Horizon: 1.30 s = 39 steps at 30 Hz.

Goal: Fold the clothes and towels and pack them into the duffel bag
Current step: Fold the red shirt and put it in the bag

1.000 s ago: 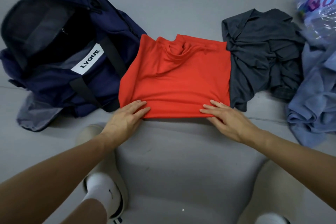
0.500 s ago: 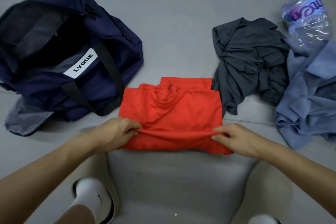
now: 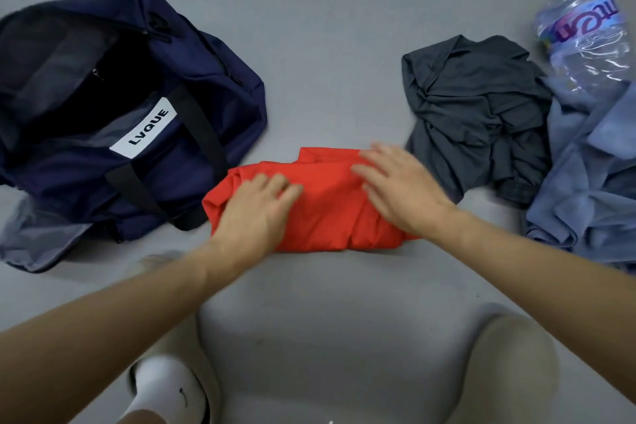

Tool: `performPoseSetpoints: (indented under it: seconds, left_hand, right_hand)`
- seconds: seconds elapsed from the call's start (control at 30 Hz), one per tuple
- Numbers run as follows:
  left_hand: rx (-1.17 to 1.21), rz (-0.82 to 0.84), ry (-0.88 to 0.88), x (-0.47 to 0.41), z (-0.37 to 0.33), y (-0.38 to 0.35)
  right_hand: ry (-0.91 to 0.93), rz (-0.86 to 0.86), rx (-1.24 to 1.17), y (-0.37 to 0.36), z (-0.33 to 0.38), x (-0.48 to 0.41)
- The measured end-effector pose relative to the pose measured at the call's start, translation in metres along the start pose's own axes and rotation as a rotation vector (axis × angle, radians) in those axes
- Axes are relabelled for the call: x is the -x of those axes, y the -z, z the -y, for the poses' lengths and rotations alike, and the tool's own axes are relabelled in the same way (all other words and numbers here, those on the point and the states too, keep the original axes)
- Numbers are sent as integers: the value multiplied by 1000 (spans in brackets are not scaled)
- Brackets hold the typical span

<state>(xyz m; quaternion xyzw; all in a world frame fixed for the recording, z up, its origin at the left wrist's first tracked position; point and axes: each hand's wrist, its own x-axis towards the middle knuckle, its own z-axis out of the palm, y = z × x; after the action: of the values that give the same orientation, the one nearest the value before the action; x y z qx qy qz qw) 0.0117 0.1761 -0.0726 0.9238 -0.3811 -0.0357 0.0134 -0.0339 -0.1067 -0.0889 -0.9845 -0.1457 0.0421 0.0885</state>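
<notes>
While left hand (image 3: 256, 206) and right hand (image 3: 401, 188) press red shirt (image 3: 323, 213), fingers (image 3: 380, 157) straight, grey floor (image 3: 327, 45) lies beneath.

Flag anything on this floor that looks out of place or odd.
The crumpled clear plastic bottle lies on its side at the far right, against the unfolded light blue garment. It is neither clothing nor towel, so it looks stray among the laundry. Nothing appears spilled or torn.
</notes>
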Motion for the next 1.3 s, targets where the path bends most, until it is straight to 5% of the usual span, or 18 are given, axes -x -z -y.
performPoseSetpoints:
  seconds: [0.1,0.17,0.4,0.63,0.9,1.0,1.1,1.3]
  left_hand:
    - [33,256,75,34,-30,-22]
    - [25,364,132,39,-27,-30]
    - [-160,453,-84,-6,8,-22]
    - [-216,408,-389,-43,-17,-14]
    - [-130,269,-189,-47,-17,-9]
    - [-44,170,-236,-13,-24,-30]
    - [-2,251,-267,14,-23,-49]
    - [-35,229,-155,-26,4,-33]
  right_hand:
    - [69,374,69,-12,11,22]
    - [12,480,97,-18,15,37]
    - [95,355,5,-15,68,92]
    - [175,423,-83,-21,95,133]
    - [274,291,-83,-32,109,102]
    - [308,346,-19,-43,93,96]
    - [301,376,24,-55,85,94]
    - [120,255,10,-50,81,43]
